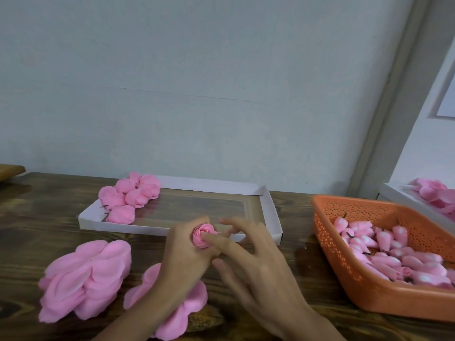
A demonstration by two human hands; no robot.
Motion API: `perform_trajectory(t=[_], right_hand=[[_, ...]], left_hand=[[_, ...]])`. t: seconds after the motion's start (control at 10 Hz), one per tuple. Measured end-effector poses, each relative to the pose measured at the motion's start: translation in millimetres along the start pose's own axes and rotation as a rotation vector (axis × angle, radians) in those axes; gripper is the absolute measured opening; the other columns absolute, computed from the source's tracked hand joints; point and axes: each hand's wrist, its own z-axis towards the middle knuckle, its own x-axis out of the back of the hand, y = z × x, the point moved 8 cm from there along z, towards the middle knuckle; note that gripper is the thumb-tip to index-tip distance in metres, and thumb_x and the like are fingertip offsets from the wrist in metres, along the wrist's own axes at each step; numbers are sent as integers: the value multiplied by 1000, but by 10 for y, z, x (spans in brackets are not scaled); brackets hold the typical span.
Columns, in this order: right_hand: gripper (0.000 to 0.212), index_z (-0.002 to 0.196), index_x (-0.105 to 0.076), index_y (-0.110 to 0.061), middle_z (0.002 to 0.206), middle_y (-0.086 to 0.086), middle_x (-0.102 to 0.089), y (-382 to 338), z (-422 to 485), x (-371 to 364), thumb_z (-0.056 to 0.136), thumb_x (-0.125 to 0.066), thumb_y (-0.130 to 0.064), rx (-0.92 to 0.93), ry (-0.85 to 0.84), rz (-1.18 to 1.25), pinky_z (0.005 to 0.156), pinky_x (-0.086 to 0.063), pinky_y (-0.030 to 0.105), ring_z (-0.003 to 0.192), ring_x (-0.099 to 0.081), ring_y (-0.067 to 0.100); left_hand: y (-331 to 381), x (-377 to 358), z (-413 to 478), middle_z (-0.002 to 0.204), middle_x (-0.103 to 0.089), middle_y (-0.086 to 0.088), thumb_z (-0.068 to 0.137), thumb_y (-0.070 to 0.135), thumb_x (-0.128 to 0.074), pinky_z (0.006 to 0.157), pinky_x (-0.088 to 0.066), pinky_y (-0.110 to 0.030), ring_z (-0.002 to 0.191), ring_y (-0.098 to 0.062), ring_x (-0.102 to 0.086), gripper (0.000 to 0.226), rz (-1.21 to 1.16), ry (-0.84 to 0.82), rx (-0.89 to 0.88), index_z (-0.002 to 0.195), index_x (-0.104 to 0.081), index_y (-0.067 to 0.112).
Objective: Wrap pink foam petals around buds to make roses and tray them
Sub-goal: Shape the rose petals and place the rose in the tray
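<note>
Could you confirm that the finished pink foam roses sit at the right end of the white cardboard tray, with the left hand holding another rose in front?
No: the head view shows the finished pink foam roses at the left end of the shallow white cardboard tray. The left hand does hold another rose in front.

Soft, even, rather dim light is falling from above; shadows are showing faint and diffuse; the right hand [248, 262] is showing motion blur; the glossy floor of the tray [271, 210] is giving pale glare; wide-angle distortion is tilting the wall corner [384, 119].
</note>
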Motion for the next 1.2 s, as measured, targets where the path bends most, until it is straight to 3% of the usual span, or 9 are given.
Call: perform_trajectory(t=[0.1,0.2,0.5,0.6,0.7,0.8,0.9,1.1,1.2], right_hand=[[42,143,-63,-28,145,2,-54,-25,9,26,101,-65,-26,15,27,5,87,-53,34,111,-58,17],[43,144,-61,-24,145,0,-56,-33,6,23,101,-62,-29,1,43,41,91,-52,34,114,-60,18],[41,142,-59,-32,149,-9,-51,9,2,-14,102,-61,-35,-20,29,83,95,-51,30,121,-57,11],[46,136,-56,-40,131,-15,-60,224,-73,-53,96,-73,-26,-298,171,507,91,-57,29,117,-64,17],[44,123,-61,-40,115,-13,-71,259,-108,-253,91,-79,-17,-461,153,782,87,-61,26,108,-72,15],[43,125,-65,-40,110,-12,-76,182,-110,-340,89,-75,-18,-466,118,770,83,-61,23,100,-76,11],[36,121,-68,-37,106,-9,-77,216,-135,-330,88,-72,-23,-510,156,761,83,-62,28,97,-77,14],[25,112,-79,-20,91,-1,-73,166,-88,-574,90,-69,-26,-715,7,1324,76,-54,27,83,-65,13],[21,109,-80,-21,91,7,-70,115,-94,-671,92,-67,-20,-780,-18,1513,72,-54,29,81,-65,18]], left_hand=[[162,634,4,76,-76,14,78,-15,-79,64,-55,-13,71,-1,-70,48,10,115,-67,82,-74,33],[117,557,12,74,-76,12,76,-9,-82,63,-56,-14,68,1,-69,45,-39,17,-82,81,-73,35],[63,576,0,73,-75,8,78,-7,-82,69,-56,-22,71,-5,-69,38,-1,27,-50,80,-73,30],[100,584,-22,68,-71,-3,88,3,-78,60,-53,-23,66,-11,-66,24,-186,64,-10,70,-72,19],[84,440,-85,90,-75,-14,77,28,-86,62,-56,-27,85,-18,-73,20,-568,-17,144,95,-78,23],[20,231,-187,104,-78,-10,61,49,-82,69,-57,-32,92,-21,-75,56,-720,-110,281,110,-78,23],[49,178,-237,114,-77,-9,70,46,-81,74,-58,-29,97,-20,-75,28,-720,-160,232,86,-76,23],[103,246,-178,111,-74,-23,72,43,-87,69,-32,-43,103,-42,-57,64,-715,-313,211,88,-52,-9],[158,273,-165,99,-75,-21,75,41,-85,62,-34,-37,102,-44,-70,39,-662,-306,174,73,-65,7]])
